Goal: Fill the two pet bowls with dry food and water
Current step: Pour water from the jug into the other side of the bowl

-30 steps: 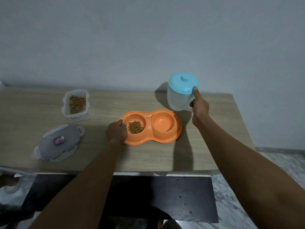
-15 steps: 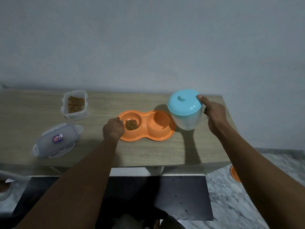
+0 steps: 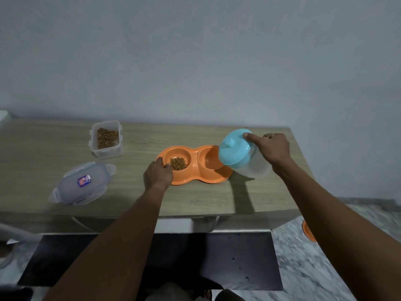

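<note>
An orange double pet bowl [image 3: 193, 179] sits on the wooden table [image 3: 195, 198]. Its left cup holds dry food [image 3: 178, 163]; no water shows in the right cup [image 3: 209, 160]. My left hand [image 3: 158, 174] grips the bowl's left rim. My right hand [image 3: 270, 148] holds a clear water jug with a blue lid [image 3: 236, 148], thumb pressed on the lid. The jug is lifted and tilted left over the right cup's edge.
An open clear container of dry food [image 3: 106, 139] stands at the back left. Its lid [image 3: 82, 183] lies nearer the front edge. A black surface [image 3: 152, 261] lies below the table. An orange object [image 3: 308, 231] rests on the marble floor at right.
My right hand has lifted the jug from the table's back, carried it toward the bowl and tilted it left. My left hand stays on the bowl's rim.
</note>
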`<action>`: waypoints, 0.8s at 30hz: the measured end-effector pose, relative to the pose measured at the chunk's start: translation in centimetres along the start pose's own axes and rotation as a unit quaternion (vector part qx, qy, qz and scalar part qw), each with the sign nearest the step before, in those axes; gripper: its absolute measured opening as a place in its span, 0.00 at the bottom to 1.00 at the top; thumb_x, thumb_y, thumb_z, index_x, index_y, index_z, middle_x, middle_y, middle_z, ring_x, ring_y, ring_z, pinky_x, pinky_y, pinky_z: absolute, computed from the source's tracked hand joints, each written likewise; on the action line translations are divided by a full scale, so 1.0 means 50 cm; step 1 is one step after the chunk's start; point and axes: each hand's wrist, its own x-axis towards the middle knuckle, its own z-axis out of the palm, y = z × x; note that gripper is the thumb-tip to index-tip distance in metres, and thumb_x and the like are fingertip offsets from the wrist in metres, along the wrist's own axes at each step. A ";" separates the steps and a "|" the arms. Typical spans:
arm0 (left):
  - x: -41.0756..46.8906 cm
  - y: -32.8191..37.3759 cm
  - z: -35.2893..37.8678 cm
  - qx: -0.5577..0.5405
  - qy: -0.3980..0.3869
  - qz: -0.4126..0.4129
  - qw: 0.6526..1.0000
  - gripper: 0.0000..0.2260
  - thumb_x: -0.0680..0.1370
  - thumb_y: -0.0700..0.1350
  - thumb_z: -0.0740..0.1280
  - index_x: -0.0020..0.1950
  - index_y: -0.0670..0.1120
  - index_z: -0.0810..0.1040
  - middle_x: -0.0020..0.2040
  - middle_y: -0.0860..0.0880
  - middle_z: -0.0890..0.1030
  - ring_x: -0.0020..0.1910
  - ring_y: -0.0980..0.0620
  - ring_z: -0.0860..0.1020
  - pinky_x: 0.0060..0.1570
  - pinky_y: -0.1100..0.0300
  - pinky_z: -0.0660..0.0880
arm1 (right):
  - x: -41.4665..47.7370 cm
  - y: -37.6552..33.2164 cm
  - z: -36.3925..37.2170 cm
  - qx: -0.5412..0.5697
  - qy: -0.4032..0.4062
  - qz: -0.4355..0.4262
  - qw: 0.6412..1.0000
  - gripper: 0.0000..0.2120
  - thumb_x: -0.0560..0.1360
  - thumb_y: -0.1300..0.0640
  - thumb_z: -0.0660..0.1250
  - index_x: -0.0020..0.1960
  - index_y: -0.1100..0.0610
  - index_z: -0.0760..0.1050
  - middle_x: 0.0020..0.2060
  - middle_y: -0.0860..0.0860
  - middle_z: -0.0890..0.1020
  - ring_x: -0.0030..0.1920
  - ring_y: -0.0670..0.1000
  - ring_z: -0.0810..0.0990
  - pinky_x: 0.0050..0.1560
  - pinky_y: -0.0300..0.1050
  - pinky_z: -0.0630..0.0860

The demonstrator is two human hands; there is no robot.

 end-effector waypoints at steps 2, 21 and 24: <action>0.009 -0.005 0.003 0.017 -0.006 0.008 1.000 0.18 0.81 0.50 0.61 0.68 0.44 0.74 0.64 0.37 0.78 0.63 0.35 0.75 0.64 0.46 0.72 | 0.002 -0.007 0.003 -0.014 0.003 -0.005 1.000 0.26 0.61 0.37 0.79 0.29 0.57 0.70 0.30 0.52 0.72 0.33 0.51 0.70 0.37 0.49 0.66; 0.027 -0.011 0.015 0.032 -0.022 0.001 0.999 0.20 0.82 0.52 0.59 0.72 0.45 0.71 0.66 0.39 0.76 0.64 0.36 0.74 0.65 0.45 0.71 | 0.021 -0.042 0.023 -0.081 0.000 -0.037 0.996 0.29 0.59 0.34 0.79 0.28 0.53 0.66 0.26 0.46 0.69 0.31 0.50 0.68 0.39 0.51 0.67; 0.026 -0.010 0.016 0.037 -0.020 0.001 0.999 0.21 0.82 0.52 0.58 0.72 0.45 0.70 0.66 0.39 0.76 0.65 0.36 0.74 0.65 0.45 0.71 | 0.022 -0.041 0.022 -0.087 0.002 -0.039 0.995 0.28 0.59 0.33 0.78 0.28 0.53 0.66 0.26 0.46 0.70 0.31 0.49 0.69 0.39 0.51 0.67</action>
